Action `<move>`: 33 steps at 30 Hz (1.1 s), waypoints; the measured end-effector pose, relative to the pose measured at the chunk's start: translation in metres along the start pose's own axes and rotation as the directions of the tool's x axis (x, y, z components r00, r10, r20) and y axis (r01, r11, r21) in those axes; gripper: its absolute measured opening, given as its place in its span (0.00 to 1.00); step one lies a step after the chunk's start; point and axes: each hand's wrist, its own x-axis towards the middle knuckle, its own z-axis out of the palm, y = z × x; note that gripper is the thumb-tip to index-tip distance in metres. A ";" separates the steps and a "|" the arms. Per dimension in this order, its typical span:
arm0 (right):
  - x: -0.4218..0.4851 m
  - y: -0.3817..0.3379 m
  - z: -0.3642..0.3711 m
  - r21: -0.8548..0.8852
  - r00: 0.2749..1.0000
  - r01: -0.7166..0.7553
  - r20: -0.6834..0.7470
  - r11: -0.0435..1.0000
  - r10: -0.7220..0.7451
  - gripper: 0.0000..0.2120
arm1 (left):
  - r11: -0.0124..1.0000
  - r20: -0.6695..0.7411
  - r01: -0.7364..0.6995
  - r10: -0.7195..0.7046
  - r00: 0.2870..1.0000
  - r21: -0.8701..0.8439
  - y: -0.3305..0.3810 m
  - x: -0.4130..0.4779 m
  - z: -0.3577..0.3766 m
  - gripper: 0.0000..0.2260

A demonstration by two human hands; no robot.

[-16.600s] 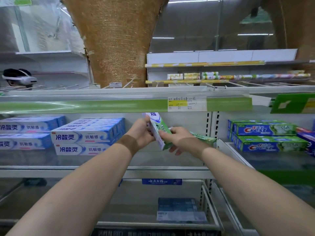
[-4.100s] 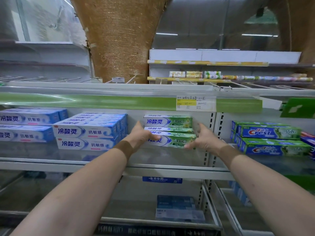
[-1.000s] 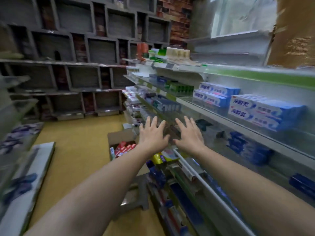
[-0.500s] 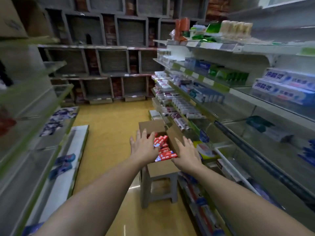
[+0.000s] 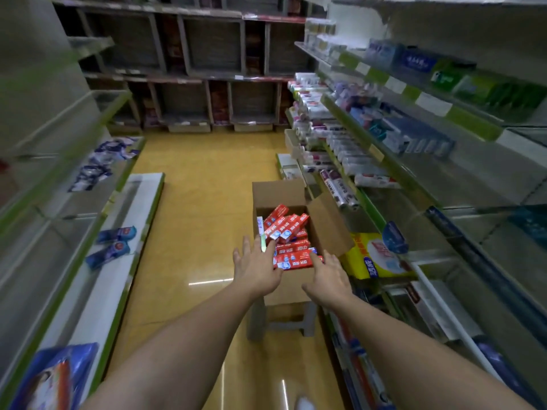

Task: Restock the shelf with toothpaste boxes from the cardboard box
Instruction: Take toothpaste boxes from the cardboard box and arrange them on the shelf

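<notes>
Both hands reach forward with fingers spread and hold nothing. The left hand [image 5: 257, 269] and right hand [image 5: 328, 278] hover over the near edge of the open cardboard box [image 5: 327, 229]. Red toothpaste boxes [image 5: 288, 232] lie piled just beyond the fingertips. The box sits on a grey stool [image 5: 284, 324] below the hands, and the shelf [image 5: 414, 173] runs along to the right of the right hand.

Both arms are stretched toward an open cardboard box [image 5: 288, 287] set on a grey stool [image 5: 282, 321] in the aisle. Red toothpaste boxes [image 5: 288, 232] are piled inside. The left hand [image 5: 257, 269] and right hand [image 5: 328, 278] are held spread over its near edge, nothing gripped
</notes>
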 end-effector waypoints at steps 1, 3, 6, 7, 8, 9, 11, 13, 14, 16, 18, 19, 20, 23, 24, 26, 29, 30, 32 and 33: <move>0.016 0.003 0.002 0.005 1.000 0.012 0.013 1.000 -0.012 0.42 | 1.000 0.014 0.020 -0.020 1.000 -0.002 0.002 0.012 0.007 0.35; 0.046 0.011 0.006 0.004 0.999 0.035 0.036 0.999 -0.035 0.41 | 0.998 0.045 0.056 -0.057 0.997 0.007 0.008 0.038 0.018 0.35; 0.086 0.028 0.009 -0.005 0.996 0.063 0.062 0.998 -0.063 0.39 | 0.995 0.072 0.098 -0.098 0.993 0.010 0.017 0.071 0.034 0.35; 0.098 0.035 0.009 0.002 0.995 0.062 0.074 0.998 -0.062 0.39 | 0.994 0.070 0.112 -0.112 0.991 0.000 0.020 0.079 0.040 0.34; 0.110 0.043 0.009 0.012 0.994 0.060 0.091 0.998 -0.061 0.39 | 0.992 0.069 0.123 -0.122 0.990 -0.010 0.024 0.086 0.045 0.34; 0.120 0.050 0.010 0.016 0.992 0.058 0.111 0.998 -0.059 0.39 | 0.991 0.071 0.131 -0.130 0.989 -0.020 0.028 0.092 0.051 0.33; 0.141 0.063 0.013 0.002 0.987 0.065 0.149 0.998 -0.064 0.39 | 0.989 0.080 0.146 -0.142 0.987 -0.036 0.035 0.103 0.063 0.33; 0.161 0.070 0.018 0.000 0.981 0.059 0.187 0.998 -0.058 0.39 | 0.986 0.101 0.159 -0.154 0.983 -0.049 0.039 0.116 0.072 0.33; 0.170 0.071 0.021 0.007 0.978 0.054 0.202 0.998 -0.055 0.39 | 0.985 0.118 0.168 -0.161 0.980 -0.051 0.041 0.123 0.076 0.33; 0.186 0.070 0.030 0.018 0.970 0.067 0.232 0.998 -0.070 0.39 | 0.984 0.138 0.169 -0.160 0.977 -0.057 0.042 0.139 0.083 0.33; 0.201 0.068 0.041 0.021 0.961 0.084 0.264 0.996 -0.087 0.38 | 0.984 0.146 0.160 -0.147 0.978 -0.082 0.043 0.158 0.090 0.32; 0.209 0.066 0.047 0.021 0.956 0.081 0.282 0.997 -0.083 0.38 | 0.982 0.156 0.161 -0.144 0.977 -0.102 0.043 0.167 0.093 0.32; 0.218 0.064 0.053 0.022 0.951 0.076 0.299 0.997 -0.079 0.38 | 0.980 0.171 0.163 -0.142 0.975 -0.116 0.041 0.178 0.097 0.32; 0.246 0.059 0.071 0.004 0.934 0.075 0.350 0.997 -0.072 0.38 | 0.979 0.236 0.164 -0.133 0.963 -0.118 0.032 0.209 0.110 0.34; 0.254 0.058 0.077 0.001 0.926 0.067 0.371 0.998 -0.063 0.38 | 0.977 0.254 0.170 -0.134 0.958 -0.128 0.028 0.220 0.115 0.34; 0.273 0.056 0.089 -0.010 0.909 0.039 0.415 0.999 -0.031 0.40 | 0.968 0.270 0.193 -0.145 0.952 -0.160 0.018 0.247 0.124 0.35; 0.301 0.056 0.105 -0.042 0.881 0.055 0.472 0.998 -0.029 0.41 | 0.941 0.284 0.257 -0.191 0.940 -0.218 0.001 0.286 0.138 0.35; 0.309 0.057 0.110 -0.040 0.872 0.062 0.489 0.997 -0.035 0.40 | 0.925 0.290 0.292 -0.218 0.932 -0.243 -0.005 0.296 0.143 0.33; 0.322 0.059 0.121 -0.043 0.854 0.065 0.519 0.997 -0.034 0.39 | 0.883 0.305 0.374 -0.287 0.908 -0.282 -0.012 0.313 0.151 0.32; 0.327 0.060 0.127 -0.057 0.848 0.080 0.528 0.995 -0.038 0.38 | 0.864 0.305 0.408 -0.319 0.897 -0.297 -0.014 0.321 0.155 0.33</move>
